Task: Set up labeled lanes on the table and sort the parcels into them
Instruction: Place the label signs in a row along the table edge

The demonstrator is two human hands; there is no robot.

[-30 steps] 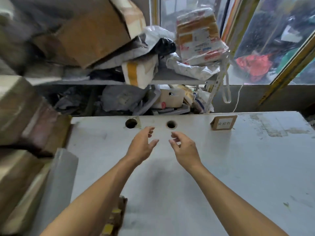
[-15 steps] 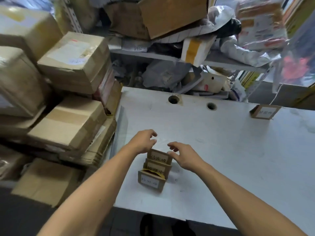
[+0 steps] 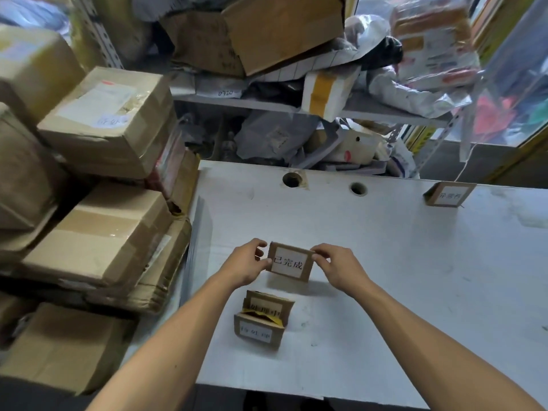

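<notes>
I hold a small cardboard lane sign (image 3: 292,262) with a white printed label just above the white table (image 3: 385,277). My left hand (image 3: 247,264) pinches its left edge and my right hand (image 3: 336,264) pinches its right edge. Two more cardboard signs (image 3: 262,320) stand one behind the other on the table, just nearer to me than the held one. A fourth sign (image 3: 449,194) stands upright at the table's far right. Brown parcel boxes (image 3: 100,232) are stacked left of the table.
Two round holes (image 3: 292,179) pierce the table near its far edge. Behind it a metal shelf (image 3: 267,105) is crammed with bags, boxes and a white-and-orange parcel (image 3: 326,90). More taped cartons (image 3: 56,345) sit on the floor at left. A window is at the far right.
The view swung left and down to the stack of signs. My hands closed on the rearmost sign and lifted it off the stack, tilting its label toward me.
</notes>
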